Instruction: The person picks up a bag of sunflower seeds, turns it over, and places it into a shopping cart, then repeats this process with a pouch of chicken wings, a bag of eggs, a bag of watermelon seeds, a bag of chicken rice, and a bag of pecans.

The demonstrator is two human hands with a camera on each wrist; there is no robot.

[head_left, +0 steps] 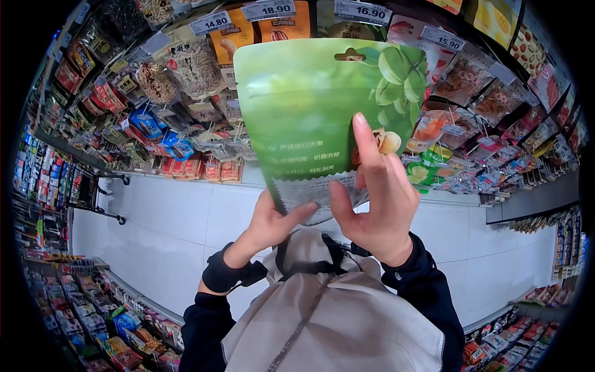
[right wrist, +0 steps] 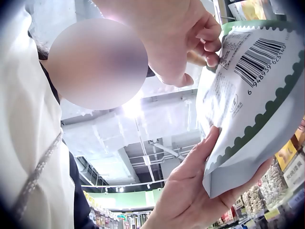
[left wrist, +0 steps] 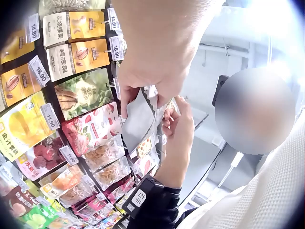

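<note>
Supermarket snack aisle: hanging snack packets (head_left: 186, 68) with price tags (head_left: 268, 9) above and beside the fingers (head_left: 367, 146), stocked shelves (head_left: 93, 310) below.

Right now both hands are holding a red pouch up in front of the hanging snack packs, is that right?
Not quite: the pouch is green, not red, as the head view shows. The left hand and the right hand do both hold it up in front of the hanging snack packs.

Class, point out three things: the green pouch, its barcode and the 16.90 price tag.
green pouch (head_left: 310, 105), head view, middle of its front
barcode (right wrist: 262, 57), right wrist view, the bars
16.90 price tag (head_left: 362, 10), head view, the number
</note>
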